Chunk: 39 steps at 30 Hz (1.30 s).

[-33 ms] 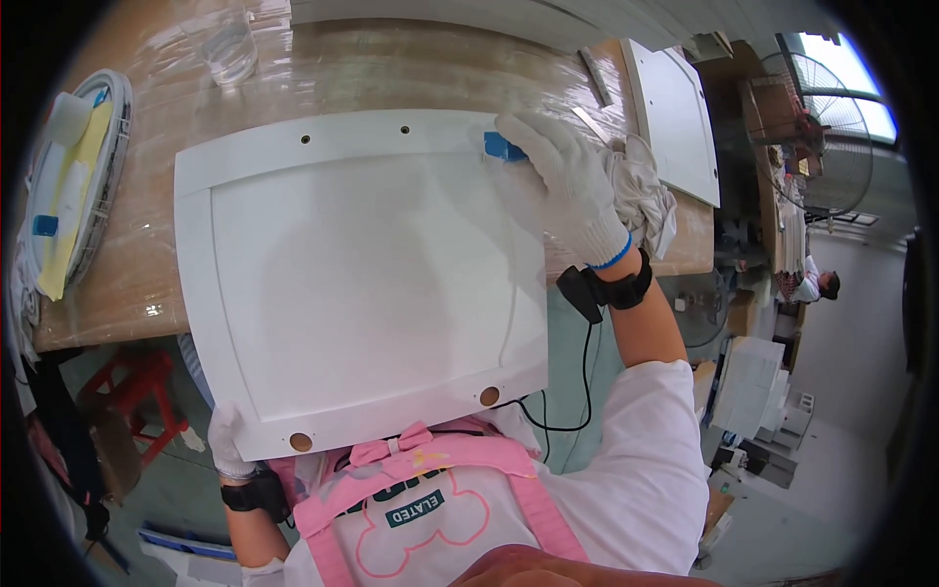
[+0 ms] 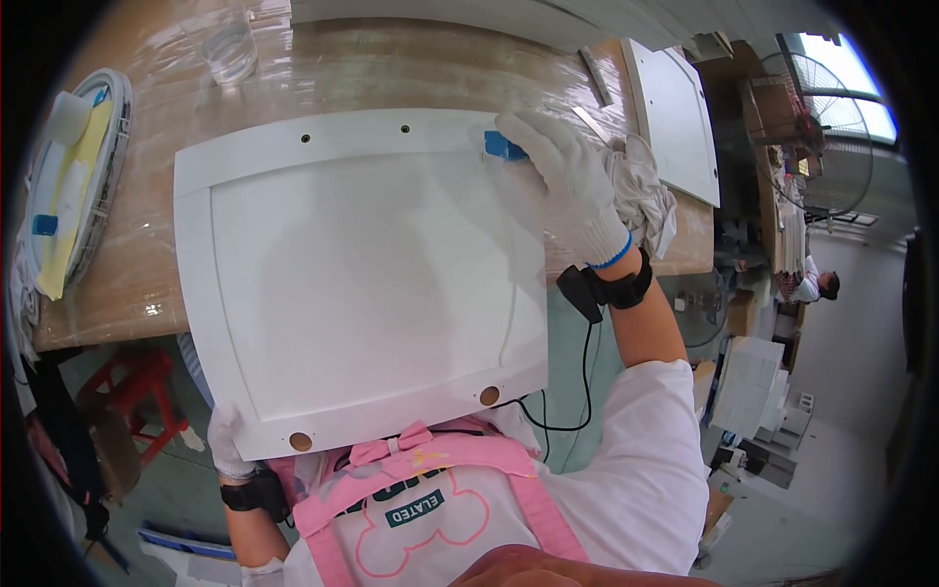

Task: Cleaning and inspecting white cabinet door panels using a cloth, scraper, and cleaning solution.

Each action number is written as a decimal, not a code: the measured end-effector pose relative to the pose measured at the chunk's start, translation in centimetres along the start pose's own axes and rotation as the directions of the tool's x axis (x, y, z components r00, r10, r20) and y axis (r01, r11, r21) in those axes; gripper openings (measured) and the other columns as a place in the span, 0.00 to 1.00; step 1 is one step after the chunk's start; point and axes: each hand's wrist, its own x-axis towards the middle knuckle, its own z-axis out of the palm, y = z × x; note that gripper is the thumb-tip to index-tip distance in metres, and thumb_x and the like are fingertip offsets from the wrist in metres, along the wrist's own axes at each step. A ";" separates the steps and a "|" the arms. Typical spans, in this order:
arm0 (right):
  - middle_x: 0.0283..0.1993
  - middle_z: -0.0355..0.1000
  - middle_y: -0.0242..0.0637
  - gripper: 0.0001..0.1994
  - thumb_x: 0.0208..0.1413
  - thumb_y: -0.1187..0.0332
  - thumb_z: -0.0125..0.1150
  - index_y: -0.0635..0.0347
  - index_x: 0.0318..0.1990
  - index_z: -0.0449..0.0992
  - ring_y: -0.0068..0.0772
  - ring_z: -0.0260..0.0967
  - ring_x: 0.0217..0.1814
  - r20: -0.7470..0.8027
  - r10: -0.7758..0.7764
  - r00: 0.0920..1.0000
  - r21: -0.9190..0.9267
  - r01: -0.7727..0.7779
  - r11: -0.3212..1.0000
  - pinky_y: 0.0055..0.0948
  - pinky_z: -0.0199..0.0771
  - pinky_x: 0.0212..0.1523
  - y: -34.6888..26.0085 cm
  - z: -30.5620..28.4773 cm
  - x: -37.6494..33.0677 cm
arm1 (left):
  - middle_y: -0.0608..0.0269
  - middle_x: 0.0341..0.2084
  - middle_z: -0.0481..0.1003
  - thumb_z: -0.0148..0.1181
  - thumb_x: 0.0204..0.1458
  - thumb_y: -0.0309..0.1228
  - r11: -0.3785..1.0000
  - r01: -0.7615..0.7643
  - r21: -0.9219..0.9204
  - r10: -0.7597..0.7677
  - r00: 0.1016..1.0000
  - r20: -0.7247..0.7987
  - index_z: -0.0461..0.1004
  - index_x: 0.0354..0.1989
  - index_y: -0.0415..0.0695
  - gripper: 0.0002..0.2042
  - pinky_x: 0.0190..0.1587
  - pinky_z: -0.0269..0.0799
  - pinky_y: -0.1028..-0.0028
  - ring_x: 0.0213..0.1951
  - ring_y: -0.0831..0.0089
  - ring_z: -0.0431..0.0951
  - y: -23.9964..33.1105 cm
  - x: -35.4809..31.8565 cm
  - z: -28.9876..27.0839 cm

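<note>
A white cabinet door panel [image 2: 362,284] with a raised frame lies partly on the wrapped table and overhangs its near edge towards my body. Two round recesses sit along its near rail, and two small holes along the far rail. My right hand [image 2: 567,181], in a white knit glove, is closed on a small blue block [image 2: 504,147], which rests on the panel's far right corner. At the near left corner, my gloved left hand [image 2: 225,440] grips the panel's edge; most of its fingers are hidden beneath.
A crumpled white cloth [image 2: 641,201] lies right of my right hand, beside another white panel [image 2: 675,117]. Far left stand a glass of clear liquid [image 2: 231,57] and a round lid [image 2: 115,147] holding a yellow sheet. A red stool [image 2: 137,396] stands below; a person [image 2: 817,284] is far right.
</note>
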 end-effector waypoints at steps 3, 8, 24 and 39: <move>0.49 0.75 0.44 0.19 0.49 0.71 0.67 0.57 0.51 0.75 0.51 0.74 0.45 0.003 0.000 1.000 0.029 0.000 1.000 0.39 0.76 0.44 0.2 0.2 0.0 | 0.40 0.56 0.71 0.52 0.62 0.35 0.999 -0.039 0.024 0.038 0.997 0.061 0.60 0.63 0.29 0.26 0.59 0.73 0.49 0.55 0.47 0.75 0.1 0.1 0.2; 0.45 0.74 0.38 0.17 0.49 0.73 0.60 0.54 0.50 0.74 0.48 0.74 0.41 -0.024 -0.052 0.998 -0.006 0.052 0.999 0.41 0.78 0.36 0.1 0.2 0.2 | 0.41 0.56 0.71 0.52 0.63 0.35 0.999 0.004 -0.033 -0.002 0.999 0.037 0.60 0.63 0.29 0.25 0.59 0.73 0.50 0.55 0.49 0.76 0.1 0.1 0.5; 0.52 0.74 0.46 0.19 0.51 0.76 0.61 0.58 0.53 0.75 0.50 0.73 0.51 0.067 0.093 0.993 0.058 -0.097 0.994 0.36 0.74 0.51 -0.8 -0.8 0.1 | 0.41 0.58 0.70 0.52 0.63 0.37 0.999 -0.012 0.032 0.012 1.000 0.008 0.59 0.64 0.30 0.27 0.59 0.73 0.50 0.56 0.48 0.75 0.0 -0.2 -0.5; 0.53 0.72 0.41 0.23 0.65 0.73 0.50 0.72 0.66 0.62 0.29 0.70 0.52 0.433 0.496 0.752 0.886 -0.456 -0.083 0.28 0.74 0.54 3.2 -0.6 -2.2 | 0.42 0.60 0.69 0.53 0.62 0.38 0.998 -0.011 0.059 0.013 0.999 -0.040 0.56 0.66 0.31 0.29 0.61 0.71 0.51 0.59 0.49 0.73 -0.5 -0.1 -2.0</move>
